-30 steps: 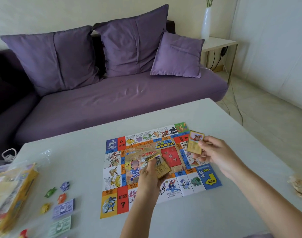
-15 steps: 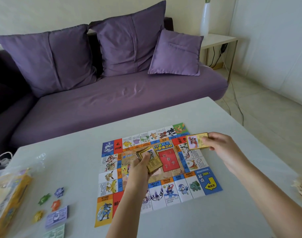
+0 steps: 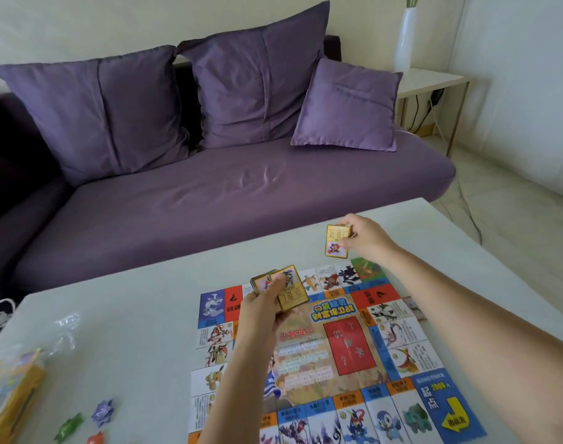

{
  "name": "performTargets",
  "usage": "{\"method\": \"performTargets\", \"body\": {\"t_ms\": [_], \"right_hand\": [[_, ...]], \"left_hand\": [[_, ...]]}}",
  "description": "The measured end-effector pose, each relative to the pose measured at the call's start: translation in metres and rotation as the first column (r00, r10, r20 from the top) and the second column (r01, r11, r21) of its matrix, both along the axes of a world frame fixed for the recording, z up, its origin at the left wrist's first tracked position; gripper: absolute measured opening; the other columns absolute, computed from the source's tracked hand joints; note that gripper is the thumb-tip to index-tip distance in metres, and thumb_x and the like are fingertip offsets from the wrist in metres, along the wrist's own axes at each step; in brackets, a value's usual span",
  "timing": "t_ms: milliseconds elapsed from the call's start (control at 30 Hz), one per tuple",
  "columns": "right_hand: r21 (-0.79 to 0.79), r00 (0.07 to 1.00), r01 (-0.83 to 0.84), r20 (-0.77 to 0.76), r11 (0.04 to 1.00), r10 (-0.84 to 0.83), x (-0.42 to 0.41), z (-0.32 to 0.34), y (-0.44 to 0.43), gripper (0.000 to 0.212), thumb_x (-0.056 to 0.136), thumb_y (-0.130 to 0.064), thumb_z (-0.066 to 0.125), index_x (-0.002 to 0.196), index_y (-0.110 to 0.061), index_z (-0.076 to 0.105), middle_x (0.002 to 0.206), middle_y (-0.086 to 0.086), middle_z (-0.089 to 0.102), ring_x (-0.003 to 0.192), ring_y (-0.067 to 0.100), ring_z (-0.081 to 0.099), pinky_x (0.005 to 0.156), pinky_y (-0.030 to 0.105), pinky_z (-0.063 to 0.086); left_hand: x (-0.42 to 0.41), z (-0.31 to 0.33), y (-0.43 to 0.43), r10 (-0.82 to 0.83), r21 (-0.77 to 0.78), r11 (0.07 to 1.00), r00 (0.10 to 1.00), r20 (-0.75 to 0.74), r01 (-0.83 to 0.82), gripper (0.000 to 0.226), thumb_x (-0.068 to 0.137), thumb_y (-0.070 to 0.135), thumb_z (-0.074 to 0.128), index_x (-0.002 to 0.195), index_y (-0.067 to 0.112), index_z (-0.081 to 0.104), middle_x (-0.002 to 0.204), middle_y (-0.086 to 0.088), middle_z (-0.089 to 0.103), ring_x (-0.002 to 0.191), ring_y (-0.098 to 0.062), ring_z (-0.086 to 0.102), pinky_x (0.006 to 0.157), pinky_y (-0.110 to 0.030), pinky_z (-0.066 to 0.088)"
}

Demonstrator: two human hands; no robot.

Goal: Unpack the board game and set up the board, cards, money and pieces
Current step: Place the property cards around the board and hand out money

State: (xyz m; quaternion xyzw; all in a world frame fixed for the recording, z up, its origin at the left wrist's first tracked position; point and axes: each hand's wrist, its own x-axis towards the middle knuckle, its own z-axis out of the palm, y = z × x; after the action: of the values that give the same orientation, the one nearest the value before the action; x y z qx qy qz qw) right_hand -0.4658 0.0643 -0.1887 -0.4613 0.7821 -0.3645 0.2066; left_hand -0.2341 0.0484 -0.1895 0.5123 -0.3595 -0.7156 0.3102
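Observation:
The colourful paper game board (image 3: 347,347) lies flat on the white table (image 3: 129,331). My left hand (image 3: 261,312) holds a fanned stack of gold-edged cards (image 3: 281,288) above the board's far left part. My right hand (image 3: 365,235) pinches a single gold card (image 3: 336,241) just past the board's far edge, low over the table. Another card (image 3: 414,307) lies beside the board's right edge, partly behind my right forearm. Small coloured pieces lie at the lower left: purple (image 3: 102,413), green (image 3: 69,427) and red (image 3: 96,439).
The yellow game box in clear wrapping (image 3: 8,389) sits at the table's left edge. A purple sofa (image 3: 225,193) with three cushions stands behind the table. A side table (image 3: 433,81) with a white vase (image 3: 405,36) is at the back right.
My right hand has carried the single card from above the board's right side outward past the far edge. My left hand with the stack has shifted farther up the board.

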Motion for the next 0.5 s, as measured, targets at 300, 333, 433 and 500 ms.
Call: {"method": "performTargets", "body": {"t_ms": [300, 333, 433, 500], "right_hand": [[0.238, 0.979, -0.175, -0.065, 0.955, 0.195, -0.005, -0.041, -0.074, 0.041, 0.090, -0.006, 0.059, 0.128, -0.021, 0.055, 0.127, 0.003, 0.057, 0.107, 0.016, 0.054, 0.085, 0.026, 0.042], [0.242, 0.979, -0.171, -0.070, 0.955, 0.193, -0.006, -0.044, -0.077, 0.042, 0.088, -0.009, 0.064, 0.127, -0.022, 0.056, 0.128, 0.003, 0.055, 0.109, 0.017, 0.053, 0.088, 0.027, 0.041], [0.275, 0.973, -0.176, -0.098, 0.945, 0.210, -0.009, -0.046, -0.077, 0.043, 0.086, -0.018, 0.069, 0.127, -0.023, 0.059, 0.132, 0.004, 0.044, 0.121, 0.021, 0.046, 0.101, 0.030, 0.034], [0.278, 0.971, -0.187, -0.093, 0.942, 0.220, -0.010, -0.046, -0.076, 0.043, 0.084, -0.020, 0.071, 0.126, -0.025, 0.060, 0.133, 0.005, 0.041, 0.126, 0.022, 0.044, 0.105, 0.031, 0.031]], "left_hand": [[0.002, -0.016, -0.035, 0.035, 0.043, 0.998, 0.999, -0.016, -0.034, 0.034, 0.086, 0.021, 0.068, 0.112, 0.001, 0.059, 0.091, -0.011, 0.071, 0.075, -0.019, 0.069, 0.057, -0.026, 0.051], [0.002, -0.017, -0.038, 0.032, 0.040, 0.999, 0.999, -0.016, -0.031, 0.034, 0.086, 0.021, 0.068, 0.112, 0.001, 0.059, 0.090, -0.011, 0.072, 0.075, -0.018, 0.068, 0.056, -0.025, 0.051], [0.002, -0.016, -0.039, 0.020, 0.040, 0.999, 1.000, 0.000, -0.020, 0.036, 0.086, 0.022, 0.068, 0.113, 0.001, 0.058, 0.094, -0.012, 0.071, 0.076, -0.019, 0.068, 0.053, -0.023, 0.050], [0.002, -0.015, -0.040, 0.020, 0.048, 0.999, 1.000, -0.008, -0.020, 0.037, 0.086, 0.022, 0.068, 0.114, 0.001, 0.057, 0.097, -0.013, 0.071, 0.080, -0.020, 0.068, 0.054, -0.024, 0.051]]}}
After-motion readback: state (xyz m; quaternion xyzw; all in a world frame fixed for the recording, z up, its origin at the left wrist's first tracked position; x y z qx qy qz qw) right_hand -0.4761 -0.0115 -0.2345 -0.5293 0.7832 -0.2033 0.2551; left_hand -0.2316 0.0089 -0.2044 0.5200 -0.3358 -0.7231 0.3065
